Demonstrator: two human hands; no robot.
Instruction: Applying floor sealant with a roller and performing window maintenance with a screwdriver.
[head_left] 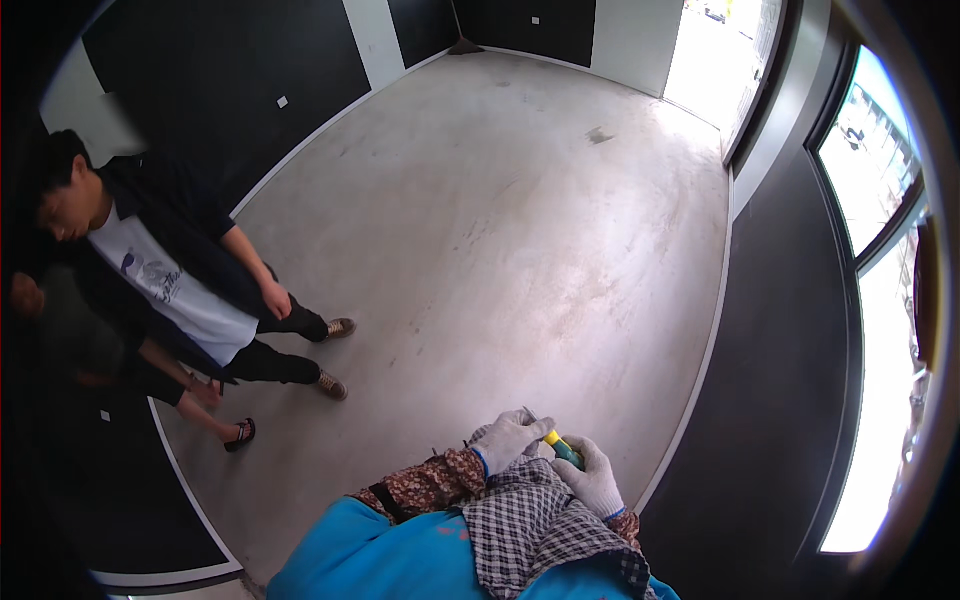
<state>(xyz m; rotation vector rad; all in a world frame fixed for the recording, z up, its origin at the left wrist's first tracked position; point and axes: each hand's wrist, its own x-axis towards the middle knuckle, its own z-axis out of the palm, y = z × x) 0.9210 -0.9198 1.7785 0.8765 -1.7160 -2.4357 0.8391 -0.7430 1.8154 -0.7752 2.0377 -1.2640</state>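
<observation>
Both of my hands wear pale grey knit gloves with blue cuff edges and meet low in front of my body. In my right hand [597, 478] is a hand tool [568, 453] with a green grip, a yellow collar and a thin metal end; its exact kind is unclear. My left hand [510, 443] closes its fingers at the metal and yellow end of that tool. A black-and-white checked cloth [510, 520] hangs over my blue garment [390, 550], just below the hands. Patterned brown sleeves cover my forearms.
A person in a dark jacket [190, 235] stands to the left; beside them, partly hidden, is another person's sandalled foot [240, 434]. Grey concrete floor [470, 250] stretches ahead between dark wall panels. A bright doorway [715, 60] opens far right, with windows [870, 160] nearer. A dark broom-like object [465, 46] leans in the far corner.
</observation>
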